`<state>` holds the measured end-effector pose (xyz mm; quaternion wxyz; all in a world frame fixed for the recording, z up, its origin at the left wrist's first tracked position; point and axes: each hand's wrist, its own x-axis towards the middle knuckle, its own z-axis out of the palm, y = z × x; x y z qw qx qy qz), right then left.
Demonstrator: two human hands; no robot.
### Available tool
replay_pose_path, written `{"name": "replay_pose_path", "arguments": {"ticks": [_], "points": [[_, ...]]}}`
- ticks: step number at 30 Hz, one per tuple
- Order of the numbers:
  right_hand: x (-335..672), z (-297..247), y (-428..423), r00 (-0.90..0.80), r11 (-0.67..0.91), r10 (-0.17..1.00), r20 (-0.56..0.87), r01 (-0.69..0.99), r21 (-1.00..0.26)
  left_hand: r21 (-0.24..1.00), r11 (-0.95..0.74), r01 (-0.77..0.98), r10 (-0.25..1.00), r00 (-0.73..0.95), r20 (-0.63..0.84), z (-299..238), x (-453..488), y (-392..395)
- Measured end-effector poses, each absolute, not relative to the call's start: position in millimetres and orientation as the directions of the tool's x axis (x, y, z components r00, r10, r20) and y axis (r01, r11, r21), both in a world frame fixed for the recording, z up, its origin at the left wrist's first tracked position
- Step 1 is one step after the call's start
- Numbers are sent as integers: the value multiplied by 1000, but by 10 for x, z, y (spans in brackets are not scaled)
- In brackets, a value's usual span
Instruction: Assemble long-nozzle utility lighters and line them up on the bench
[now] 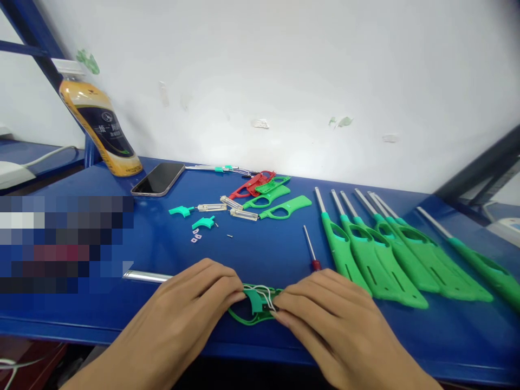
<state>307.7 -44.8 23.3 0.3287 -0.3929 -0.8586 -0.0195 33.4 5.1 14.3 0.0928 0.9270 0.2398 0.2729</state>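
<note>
Low in the view, both hands work on an opened green gas lighter (247, 319) that lies at the table's front edge. Its metal tube (147, 276) sticks out to the left, past my left hand (190, 309). That hand's fingers are closed on the lighter near its teal trigger (255, 301). White wires (266, 292) loop between the hands inside the shell. My right hand (325, 314) pinches the handle part by a small black piece; its fingers cover most of that end. Just beyond the right hand lies a screwdriver (312, 252) with a red handle.
Several assembled green lighters (377, 260) lie to the right. Behind are loose shell halves (286, 208), clear fuel tanks (244, 215), teal triggers (203, 222) and tiny screws (229, 235). A phone (159, 180) and a drink bottle (101, 127) stand back left, before a white wall (284, 65).
</note>
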Motion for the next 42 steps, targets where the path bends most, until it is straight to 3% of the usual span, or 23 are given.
{"name": "replay_pose_path", "arguments": {"ticks": [16, 25, 29, 34, 42], "points": [[3083, 255, -445, -476, 695, 653, 589, 686, -216, 324, -841, 433, 540, 707, 457, 129, 370, 48], [3101, 241, -448, -480, 693, 665, 572, 683, -232, 413, -803, 430, 579, 725, 373, 111, 336, 30], [3108, 246, -445, -478, 694, 662, 578, 682, -231, 349, -828, 439, 553, 742, 379, 121, 340, 29], [3097, 243, -436, -480, 699, 666, 571, 669, -252, 218, -878, 427, 476, 717, 510, 221, 421, 2], [3104, 225, -447, -457, 676, 689, 562, 685, -272, 175, -894, 412, 441, 743, 503, 276, 429, 18]]}}
